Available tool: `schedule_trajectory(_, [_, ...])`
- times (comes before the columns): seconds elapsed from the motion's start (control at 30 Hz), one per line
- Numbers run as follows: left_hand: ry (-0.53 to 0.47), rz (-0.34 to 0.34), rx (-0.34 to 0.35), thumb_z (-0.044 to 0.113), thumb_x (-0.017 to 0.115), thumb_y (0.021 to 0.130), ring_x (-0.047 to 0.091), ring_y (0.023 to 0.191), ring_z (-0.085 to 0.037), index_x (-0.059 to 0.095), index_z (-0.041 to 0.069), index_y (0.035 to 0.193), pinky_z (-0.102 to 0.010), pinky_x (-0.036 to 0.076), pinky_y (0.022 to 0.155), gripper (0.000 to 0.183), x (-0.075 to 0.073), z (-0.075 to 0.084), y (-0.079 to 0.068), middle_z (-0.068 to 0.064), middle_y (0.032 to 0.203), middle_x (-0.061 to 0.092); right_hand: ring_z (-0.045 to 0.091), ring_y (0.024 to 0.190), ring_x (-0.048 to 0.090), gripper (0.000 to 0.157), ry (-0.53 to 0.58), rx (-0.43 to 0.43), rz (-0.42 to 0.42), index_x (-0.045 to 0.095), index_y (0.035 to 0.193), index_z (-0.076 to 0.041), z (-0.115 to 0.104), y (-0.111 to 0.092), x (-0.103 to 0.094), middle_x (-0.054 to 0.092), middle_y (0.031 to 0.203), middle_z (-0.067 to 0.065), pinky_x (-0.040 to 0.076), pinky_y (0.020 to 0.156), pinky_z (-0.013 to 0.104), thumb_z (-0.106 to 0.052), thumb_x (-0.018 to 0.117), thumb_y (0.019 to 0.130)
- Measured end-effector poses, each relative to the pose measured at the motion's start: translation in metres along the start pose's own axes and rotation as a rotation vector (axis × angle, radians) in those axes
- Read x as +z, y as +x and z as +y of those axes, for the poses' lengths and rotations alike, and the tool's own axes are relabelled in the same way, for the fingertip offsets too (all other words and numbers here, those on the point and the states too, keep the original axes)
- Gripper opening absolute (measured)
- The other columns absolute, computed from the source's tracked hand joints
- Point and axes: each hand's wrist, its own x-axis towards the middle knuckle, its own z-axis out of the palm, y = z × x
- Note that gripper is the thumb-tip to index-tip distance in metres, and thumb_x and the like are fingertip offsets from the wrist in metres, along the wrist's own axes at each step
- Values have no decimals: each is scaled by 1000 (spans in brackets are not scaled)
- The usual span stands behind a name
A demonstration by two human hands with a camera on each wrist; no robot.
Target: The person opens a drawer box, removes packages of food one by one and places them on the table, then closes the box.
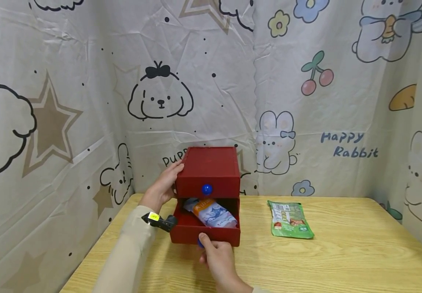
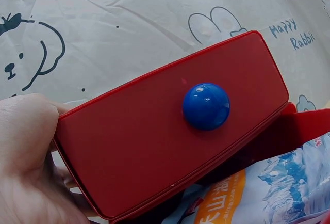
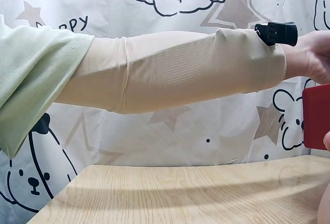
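A small red two-drawer box (image 1: pixel 211 162) stands on the table, its upper drawer closed and its lower drawer (image 1: pixel 211 235) pulled out. My left hand (image 1: pixel 164 185) rests against the left side of the box, with fingertips at the top edge; in the left wrist view several of its fingers are partly hidden behind the side. With thumb and fingers, my right hand (image 1: pixel 220 260) pinches the lower drawer's blue knob (image 1: pixel 201 243), which is mostly covered. A blue-and-white packet (image 1: pixel 214 213) with an orange band lies inside the lower drawer. On the upper drawer is another blue knob (image 2: pixel 206 106).
A green packet (image 1: pixel 291 219) lies flat on the wooden table (image 1: pixel 342 252), right of the box. Behind the table hangs a printed cloth (image 1: pixel 211 89) with cartoon animals, which also covers the sides.
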Motion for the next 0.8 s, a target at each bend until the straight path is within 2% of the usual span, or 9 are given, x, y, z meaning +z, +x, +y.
schedule_trajectory(0.2, [-10, 1, 0, 37, 40, 113, 36, 141, -46, 22, 29, 167, -76, 30, 105, 57, 0, 0, 0, -19, 162, 31, 10, 45, 43, 46, -5, -26, -5, 75, 69, -3, 1, -2, 0, 54, 50, -3, 32, 46, 23, -40, 73, 96])
schedule_trajectory(0.8, [-18, 10, -1, 37, 40, 113, 36, 141, -46, 21, 30, 167, -76, 29, 106, 58, 1, 0, 0, -19, 162, 31, 10, 45, 44, 45, -69, -44, 0, 75, 70, -3, 5, -4, -2, 54, 50, -3, 32, 45, 24, -39, 71, 97])
